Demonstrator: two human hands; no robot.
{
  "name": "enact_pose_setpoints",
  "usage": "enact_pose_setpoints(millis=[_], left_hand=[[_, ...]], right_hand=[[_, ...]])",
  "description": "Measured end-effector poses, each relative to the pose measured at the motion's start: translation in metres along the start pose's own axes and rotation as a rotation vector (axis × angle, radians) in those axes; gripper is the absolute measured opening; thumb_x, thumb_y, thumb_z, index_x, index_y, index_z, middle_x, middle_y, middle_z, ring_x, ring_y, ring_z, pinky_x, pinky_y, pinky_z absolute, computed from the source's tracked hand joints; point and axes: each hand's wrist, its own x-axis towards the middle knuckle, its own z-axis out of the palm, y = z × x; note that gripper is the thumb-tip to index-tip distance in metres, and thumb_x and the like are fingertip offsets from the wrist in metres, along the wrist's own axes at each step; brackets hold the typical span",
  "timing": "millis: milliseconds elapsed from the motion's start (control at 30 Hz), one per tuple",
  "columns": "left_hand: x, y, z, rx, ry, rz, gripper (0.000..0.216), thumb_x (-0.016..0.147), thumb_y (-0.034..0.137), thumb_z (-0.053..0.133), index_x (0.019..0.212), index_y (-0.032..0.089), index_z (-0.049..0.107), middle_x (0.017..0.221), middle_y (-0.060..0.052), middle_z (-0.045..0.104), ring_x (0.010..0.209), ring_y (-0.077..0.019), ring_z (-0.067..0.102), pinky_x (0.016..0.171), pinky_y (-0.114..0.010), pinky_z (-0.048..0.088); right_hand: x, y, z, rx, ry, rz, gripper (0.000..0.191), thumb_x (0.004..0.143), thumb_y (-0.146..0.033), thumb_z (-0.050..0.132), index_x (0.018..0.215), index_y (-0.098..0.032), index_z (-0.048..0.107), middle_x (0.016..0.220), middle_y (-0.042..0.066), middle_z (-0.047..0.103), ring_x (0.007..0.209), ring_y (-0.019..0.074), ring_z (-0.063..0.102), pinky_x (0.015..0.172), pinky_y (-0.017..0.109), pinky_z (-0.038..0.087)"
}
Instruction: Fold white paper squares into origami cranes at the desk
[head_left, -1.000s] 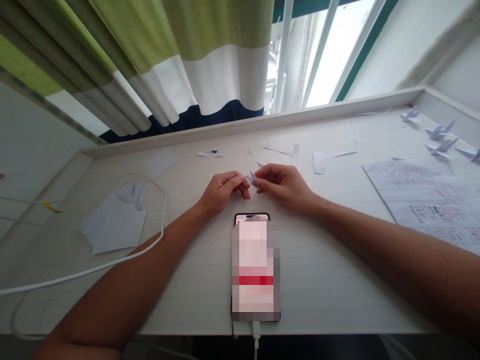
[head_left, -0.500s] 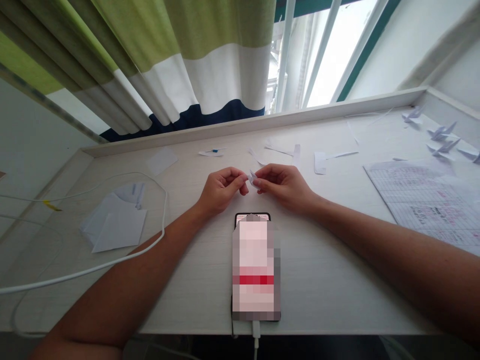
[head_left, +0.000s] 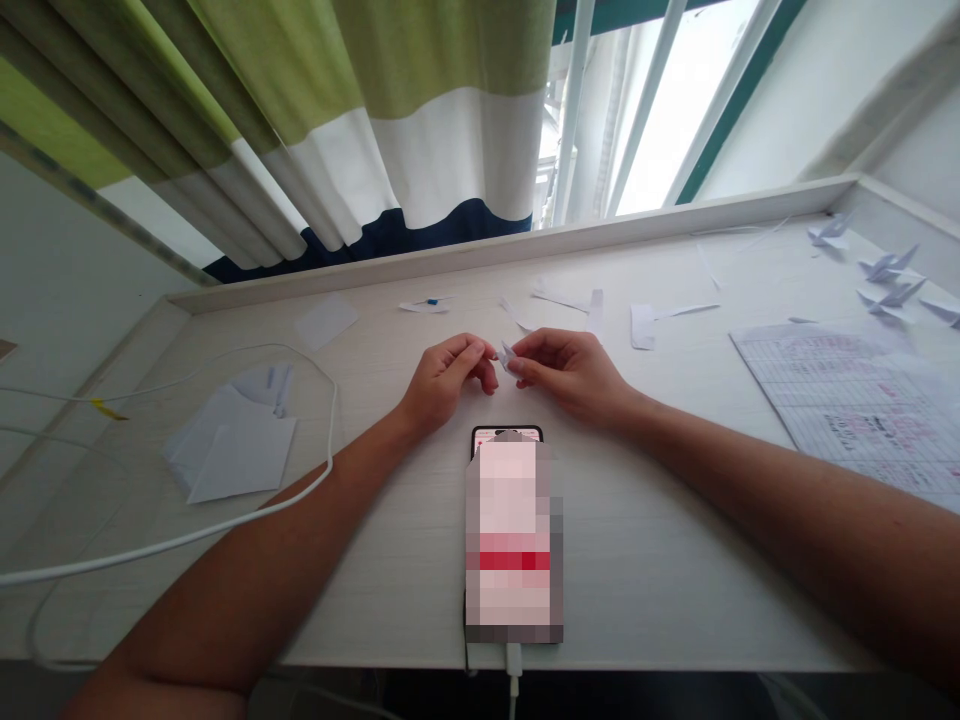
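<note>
A tiny folded piece of white paper (head_left: 506,355) sits between my two hands above the middle of the white desk (head_left: 660,560). My left hand (head_left: 444,379) pinches its left side with curled fingers. My right hand (head_left: 571,372) pinches its right side, thumb and forefinger pressed together. Both forearms rest on the desk. Just in front of the hands lies a phone (head_left: 513,540) with its screen lit, plugged into a cable at its near end.
A pile of white paper squares (head_left: 232,446) lies at the left, ringed by a white charging cable (head_left: 225,528). Paper strips (head_left: 640,324) litter the far side. A printed sheet (head_left: 862,405) lies at right, with several folded paper cranes (head_left: 889,282) beyond it. A striped curtain (head_left: 337,130) hangs behind.
My hands stay at the same spot with the folded paper; the fingers have shifted only slightly around it.
</note>
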Motion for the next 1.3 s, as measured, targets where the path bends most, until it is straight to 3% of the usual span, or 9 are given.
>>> enact_pose_setpoints(millis=[367, 567, 667, 967, 1300], left_hand=[[0.0024, -0.0070, -0.0001, -0.002, 0.012, 0.045, 0.030, 0.092, 0.045, 0.075, 0.086, 0.016, 0.068, 0.066, -0.001, 0.071, 0.058, -0.0122, 0.065, 0.063, -0.026, 0.053], [0.0003, -0.0059, 0.0019, 0.078, 0.039, 0.078, 0.030, 0.094, 0.043, 0.072, 0.082, 0.017, 0.065, 0.063, 0.001, 0.068, 0.056, -0.0108, 0.063, 0.061, -0.024, 0.050], [0.0000, -0.0040, 0.0027, 0.035, 0.055, 0.077, 0.030, 0.098, 0.045, 0.065, 0.089, 0.017, 0.067, 0.071, -0.001, 0.070, 0.058, -0.0123, 0.065, 0.062, -0.027, 0.053], [0.0006, -0.0081, 0.0038, 0.050, -0.005, 0.057, 0.027, 0.094, 0.042, 0.072, 0.092, 0.015, 0.068, 0.074, -0.002, 0.074, 0.059, -0.0121, 0.067, 0.061, -0.025, 0.056], [-0.0004, -0.0023, 0.0061, 0.126, -0.016, 0.084, 0.027, 0.090, 0.041, 0.075, 0.082, 0.016, 0.070, 0.069, -0.002, 0.072, 0.059, -0.0113, 0.066, 0.059, -0.023, 0.054]], right_hand=[[-0.0008, 0.0000, 0.0018, -0.003, -0.005, 0.001, 0.040, 0.078, -0.054, 0.087, 0.093, -0.018, 0.077, 0.088, 0.005, 0.076, 0.076, 0.0182, 0.069, 0.075, 0.035, 0.062], [-0.0012, 0.0018, 0.0011, -0.060, -0.035, -0.014, 0.038, 0.081, -0.052, 0.084, 0.095, -0.017, 0.077, 0.085, 0.005, 0.076, 0.075, 0.0178, 0.068, 0.073, 0.034, 0.059], [-0.0011, 0.0031, 0.0004, -0.020, -0.029, -0.010, 0.037, 0.082, -0.051, 0.084, 0.096, -0.018, 0.077, 0.089, 0.005, 0.076, 0.077, 0.0182, 0.069, 0.075, 0.035, 0.060], [0.0004, 0.0018, 0.0001, 0.049, -0.034, -0.009, 0.034, 0.082, -0.047, 0.085, 0.094, -0.017, 0.074, 0.085, 0.004, 0.075, 0.080, 0.0175, 0.069, 0.073, 0.032, 0.057], [-0.0002, -0.0020, -0.0003, -0.180, 0.005, -0.080, 0.023, 0.093, -0.040, 0.069, 0.087, -0.017, 0.071, 0.082, 0.003, 0.070, 0.076, 0.0161, 0.060, 0.071, 0.031, 0.047]])
